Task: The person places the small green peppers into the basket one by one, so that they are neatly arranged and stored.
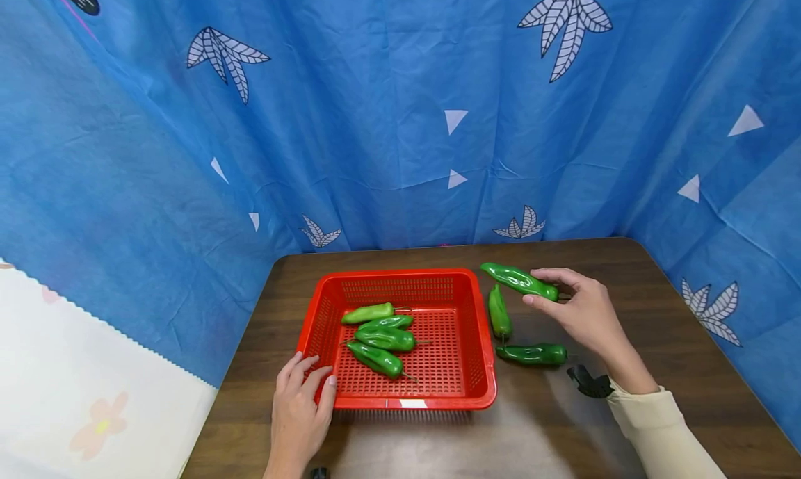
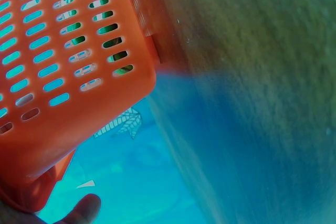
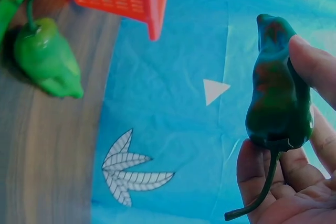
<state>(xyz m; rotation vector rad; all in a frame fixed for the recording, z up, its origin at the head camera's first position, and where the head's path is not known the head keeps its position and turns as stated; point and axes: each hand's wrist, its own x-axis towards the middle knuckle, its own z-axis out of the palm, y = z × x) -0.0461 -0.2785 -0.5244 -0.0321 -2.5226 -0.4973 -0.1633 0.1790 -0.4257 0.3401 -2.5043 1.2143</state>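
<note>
My right hand (image 1: pixel 578 309) pinches a green pepper (image 1: pixel 518 281) between thumb and fingers, above the table to the right of a red plastic basket (image 1: pixel 400 402). In the right wrist view the held pepper (image 3: pixel 275 87) shows its stem hanging below the fingers. Two more green peppers lie on the table near that hand: one pepper (image 1: pixel 498 312) beside the basket, another pepper (image 1: pixel 532 354) crosswise below it. My left hand (image 1: pixel 302 402) rests at the basket's front left corner, fingers touching the rim. Inside the basket lie several peppers (image 1: pixel 384 338), grouped toward its left side.
The brown wooden table (image 1: pixel 250 409) carries the basket and peppers. Blue patterned curtain (image 1: pixel 388 152) hangs behind the table and along both sides. A white cloth with a flower print (image 1: pixel 75 382) shows at the left.
</note>
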